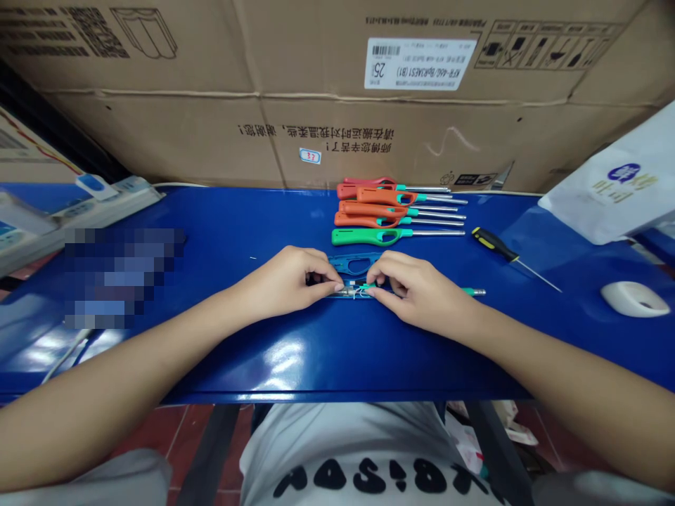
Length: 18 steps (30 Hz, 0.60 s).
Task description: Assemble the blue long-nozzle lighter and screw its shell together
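Observation:
An opened long-nosed gas lighter (354,290) lies on the blue table, its inner parts and thin white wires bare. Its tip sticks out past my right hand (422,288). My left hand (287,281) pinches the lighter's left end, thumb and forefinger closed at the metal part. On the other side, the fingers of my right hand are closed at the green part beside the wires; the exact grip is partly hidden. Just behind both hands lies a loose blue shell half (342,263) with a trigger opening.
Several orange-red lighters (374,211) and a green lighter (358,237) lie in a stack behind. To the right are a screwdriver (496,244), a white mouse (634,299) and a white bag (612,183). A cardboard box (306,119) walls the back; a power strip (119,200) sits left.

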Each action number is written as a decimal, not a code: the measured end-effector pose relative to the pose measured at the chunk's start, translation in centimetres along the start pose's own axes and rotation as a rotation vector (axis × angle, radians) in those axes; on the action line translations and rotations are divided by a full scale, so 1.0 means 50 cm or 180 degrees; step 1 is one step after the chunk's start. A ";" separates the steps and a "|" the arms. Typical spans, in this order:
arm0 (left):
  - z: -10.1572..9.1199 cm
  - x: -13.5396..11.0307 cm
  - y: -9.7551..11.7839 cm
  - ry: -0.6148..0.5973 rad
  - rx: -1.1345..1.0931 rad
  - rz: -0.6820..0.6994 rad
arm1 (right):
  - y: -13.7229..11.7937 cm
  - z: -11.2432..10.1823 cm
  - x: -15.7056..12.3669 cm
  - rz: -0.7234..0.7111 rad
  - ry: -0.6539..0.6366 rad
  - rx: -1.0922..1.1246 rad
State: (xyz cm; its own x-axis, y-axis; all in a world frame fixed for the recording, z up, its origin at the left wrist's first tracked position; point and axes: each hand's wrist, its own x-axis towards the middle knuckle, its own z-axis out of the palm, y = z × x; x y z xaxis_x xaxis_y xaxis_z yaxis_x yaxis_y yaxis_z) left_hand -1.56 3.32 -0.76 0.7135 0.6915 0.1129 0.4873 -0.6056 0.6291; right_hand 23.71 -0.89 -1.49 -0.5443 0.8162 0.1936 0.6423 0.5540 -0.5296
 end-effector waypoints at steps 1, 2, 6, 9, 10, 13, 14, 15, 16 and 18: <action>-0.002 0.000 0.000 -0.0055 0.0000 -0.0022 | 0.000 -0.003 0.000 0.0005 -0.0058 0.0028; -0.005 -0.001 0.000 -0.0102 0.0003 -0.0032 | 0.000 -0.007 0.001 0.0008 -0.0127 0.0070; -0.012 -0.003 -0.001 -0.0215 0.0034 -0.0029 | -0.003 -0.024 0.002 -0.0020 -0.0382 0.0245; -0.013 -0.006 -0.001 -0.0281 -0.0007 -0.0021 | -0.005 -0.031 0.003 -0.0003 -0.0473 0.0264; -0.014 -0.006 -0.001 -0.0302 -0.0028 -0.0022 | -0.005 -0.032 0.003 0.0012 -0.0486 0.0263; -0.013 -0.007 -0.001 -0.0330 -0.0078 0.0001 | -0.004 -0.032 0.002 0.0027 -0.0494 0.0275; -0.013 -0.006 -0.001 -0.0323 -0.0082 0.0017 | -0.004 -0.032 0.003 0.0029 -0.0488 0.0264; -0.013 -0.006 -0.001 -0.0300 -0.0074 0.0035 | -0.003 -0.031 0.003 0.0042 -0.0479 0.0237; -0.012 -0.005 0.000 -0.0262 -0.0054 0.0048 | -0.003 -0.030 0.003 0.0069 -0.0462 0.0200; -0.011 -0.004 0.003 -0.0155 0.0008 0.0053 | -0.001 -0.030 0.004 0.0154 -0.0425 0.0132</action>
State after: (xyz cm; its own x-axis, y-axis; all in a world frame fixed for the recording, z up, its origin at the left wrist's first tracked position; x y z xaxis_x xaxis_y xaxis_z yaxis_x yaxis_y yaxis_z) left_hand -1.90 3.32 -0.25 0.7452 0.6613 0.0857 0.4763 -0.6178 0.6256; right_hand 24.39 -0.50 -0.17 -0.5820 0.8112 0.0570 0.6482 0.5051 -0.5698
